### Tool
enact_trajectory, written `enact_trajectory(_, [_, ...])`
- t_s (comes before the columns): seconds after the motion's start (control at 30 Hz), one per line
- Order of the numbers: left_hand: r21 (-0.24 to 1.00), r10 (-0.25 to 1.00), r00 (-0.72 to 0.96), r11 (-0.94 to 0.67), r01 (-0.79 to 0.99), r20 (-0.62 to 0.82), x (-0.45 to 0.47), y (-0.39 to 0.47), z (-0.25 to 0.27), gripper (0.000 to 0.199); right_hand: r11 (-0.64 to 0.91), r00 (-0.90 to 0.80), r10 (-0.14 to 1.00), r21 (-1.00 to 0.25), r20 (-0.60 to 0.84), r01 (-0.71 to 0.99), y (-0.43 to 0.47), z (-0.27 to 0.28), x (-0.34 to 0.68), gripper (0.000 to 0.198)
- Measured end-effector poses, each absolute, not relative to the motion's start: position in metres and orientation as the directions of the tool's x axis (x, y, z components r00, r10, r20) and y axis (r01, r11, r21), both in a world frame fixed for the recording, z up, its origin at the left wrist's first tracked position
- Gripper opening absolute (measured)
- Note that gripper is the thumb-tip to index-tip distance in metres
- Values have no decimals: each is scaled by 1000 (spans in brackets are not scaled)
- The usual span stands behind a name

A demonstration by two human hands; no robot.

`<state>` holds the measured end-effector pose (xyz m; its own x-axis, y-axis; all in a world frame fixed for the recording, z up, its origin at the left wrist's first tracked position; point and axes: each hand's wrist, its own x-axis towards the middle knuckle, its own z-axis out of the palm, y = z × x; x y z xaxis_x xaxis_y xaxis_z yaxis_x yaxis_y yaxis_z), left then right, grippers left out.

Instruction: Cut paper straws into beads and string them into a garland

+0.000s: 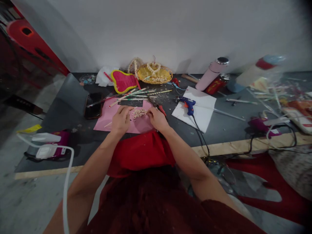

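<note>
A small cluster of pale, short pieces [138, 113] lies on a pink sheet [104, 118] between my two hands. My left hand [120, 120] is at the left of the cluster, fingers curled together and their tips partly hidden. At the cluster's right edge, the bent fingers of my right hand [158, 118] come close together; whatever they pinch is too small to make out. Just behind my hands lie several patterned paper sticks [131, 94]. Red-handled pliers [161, 109] rest beside my right hand.
A blue glue gun [187, 104] lies on a white board [204, 117], its cord running over the table's front edge. Behind are a yellow basket [141, 77], a pink flask [212, 74] and a red can [218, 83]. A phone [93, 105] lies left; red cloth [138, 151] covers my lap.
</note>
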<state>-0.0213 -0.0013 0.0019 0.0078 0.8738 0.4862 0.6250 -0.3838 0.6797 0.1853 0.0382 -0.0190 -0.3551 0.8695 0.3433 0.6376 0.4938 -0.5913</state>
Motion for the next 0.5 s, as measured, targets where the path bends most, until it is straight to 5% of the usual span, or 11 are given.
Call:
enact_trajectory(0.23, [574,900,114,-361,735,421,-17,-4,-1,36,478,-215,878,-780,427,403,33,-13,185,9])
enact_trajectory(0.5, [657,889,89,-396,642,449,-10,-4,-7,29,400,-227,904,-902,361,160,24,-17,165,15])
